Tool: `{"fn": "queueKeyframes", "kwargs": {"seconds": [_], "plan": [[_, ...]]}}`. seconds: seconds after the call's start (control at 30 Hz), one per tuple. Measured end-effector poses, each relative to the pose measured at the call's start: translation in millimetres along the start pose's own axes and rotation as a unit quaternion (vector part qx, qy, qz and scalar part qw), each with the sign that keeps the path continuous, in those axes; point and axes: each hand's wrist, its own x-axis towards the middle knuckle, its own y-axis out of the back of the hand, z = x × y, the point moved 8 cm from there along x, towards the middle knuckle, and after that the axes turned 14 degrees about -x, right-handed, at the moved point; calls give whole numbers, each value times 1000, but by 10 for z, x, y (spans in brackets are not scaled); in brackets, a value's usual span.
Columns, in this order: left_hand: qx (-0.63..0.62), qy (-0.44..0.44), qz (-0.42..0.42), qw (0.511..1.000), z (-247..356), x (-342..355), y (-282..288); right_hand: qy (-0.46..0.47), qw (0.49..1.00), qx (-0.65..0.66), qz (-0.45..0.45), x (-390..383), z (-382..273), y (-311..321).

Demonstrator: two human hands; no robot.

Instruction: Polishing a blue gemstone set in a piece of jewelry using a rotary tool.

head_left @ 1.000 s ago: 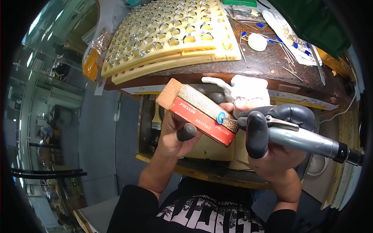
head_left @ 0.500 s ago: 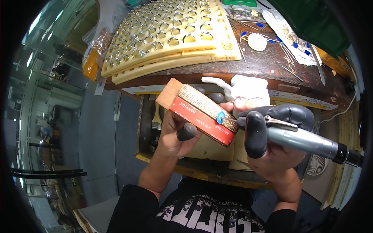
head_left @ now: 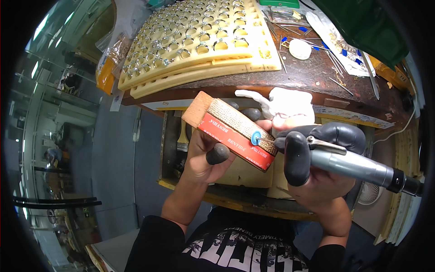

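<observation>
My left hand (head_left: 201,165) is closed round a slanted wooden block (head_left: 195,109) with a red printed label along its side. A rough, gold-brown speckled strip (head_left: 231,117) runs along the block's upper face. In my right hand (head_left: 324,174) is a silver rotary handpiece (head_left: 353,167), held like a pen with a metal lever on top. Its thin shank carries a small blue disc (head_left: 256,138), which rests at the strip's near right end. Whether the disc spins cannot be made out. Black rubber finger covers sit on several fingers of both hands.
Cream trays (head_left: 199,59) filled with rings stand on the wooden bench (head_left: 312,77). To their right lie a round white lid (head_left: 300,49), thin metal tools and a plastic bag (head_left: 340,45). A white cloth bundle (head_left: 290,103) hangs at the bench edge. Below is an open drawer (head_left: 244,174) with a brush.
The blue disc has shifted very slightly left along the rough strip, my right hand and the handpiece with it. My left hand and the block have stayed put.
</observation>
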Motion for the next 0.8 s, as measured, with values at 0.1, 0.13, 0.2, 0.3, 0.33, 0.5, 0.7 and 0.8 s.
{"fn": "queueKeyframes", "kwargs": {"seconds": [0.1,0.13,0.2,0.3,0.33,0.5,0.7,0.8], "plan": [[1,1,0,1000,7,-4,-4,-10,999,36,-6,-11,13,0],[1,1,0,1000,8,-4,-7,-10,999,37,-6,0,4,-9],[4,1,11,1000,9,-8,0,35,996,-71,33,27,-93,22],[2,3,6,1000,5,2,-8,-58,995,85,1,-37,70,-13],[3,3,6,1000,4,0,-11,-58,995,85,1,-30,73,-16],[4,2,11,1000,14,-8,-10,-26,999,37,-30,4,24,-4],[-2,2,8,1000,-2,-6,-1,-33,998,60,-1,-27,34,-3],[-3,5,6,1000,-9,-7,9,-54,995,84,17,-33,44,-4]]}}
